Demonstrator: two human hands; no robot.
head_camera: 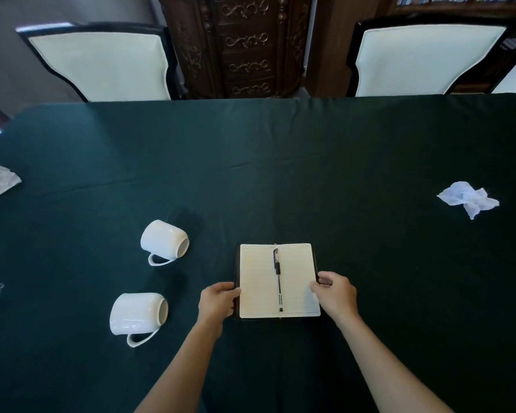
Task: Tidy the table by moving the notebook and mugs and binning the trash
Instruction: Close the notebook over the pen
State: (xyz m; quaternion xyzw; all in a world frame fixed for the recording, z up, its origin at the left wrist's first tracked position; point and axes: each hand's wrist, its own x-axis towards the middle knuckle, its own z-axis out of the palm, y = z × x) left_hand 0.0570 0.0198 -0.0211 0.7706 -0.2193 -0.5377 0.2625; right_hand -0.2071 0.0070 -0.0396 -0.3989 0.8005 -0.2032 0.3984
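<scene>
Green-clothed table (280, 174), open cloth running to its far edge. Near centre, the open notebook (256, 281): left grip (218, 299) and right grip (335, 295) pinch its side edges. Left, well apart, two tipped mugs (164, 241) (137, 312). Crumpled tissue (466, 199) far right.

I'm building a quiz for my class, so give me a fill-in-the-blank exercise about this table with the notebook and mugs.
1. A black ____ lies along the middle fold of the notebook.
2. The near mug and far mug both lie on their ____.
3. The left hand and right hand both grip the ____.
Missing words: pen; sides; notebook.
</scene>
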